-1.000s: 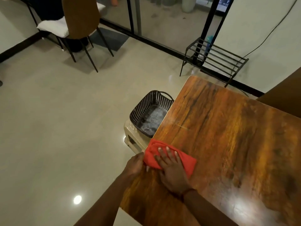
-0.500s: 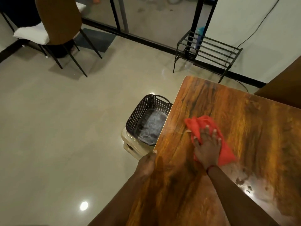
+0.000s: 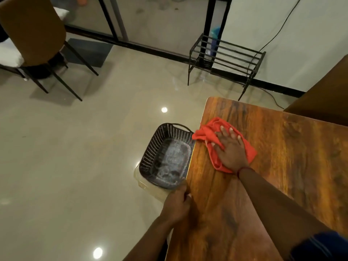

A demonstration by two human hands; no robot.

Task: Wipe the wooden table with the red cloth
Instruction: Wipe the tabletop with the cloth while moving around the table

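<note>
Right hand (image 3: 230, 149) is pressing flat-fingered on the crumpled red cloth (image 3: 209, 129) by the glossy brown wooden table's (image 3: 282, 166) left edge, left hand (image 3: 176, 206) is sitting at the rim (grip unclear), so I'm thinking even pressure, overlapping passes.

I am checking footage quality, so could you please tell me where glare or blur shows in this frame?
Head view: round lamp reflections glare on the glossy floor; the chair at top left is smeared by blur; the right hand, red cloth and wooden table look fairly sharp.
</note>
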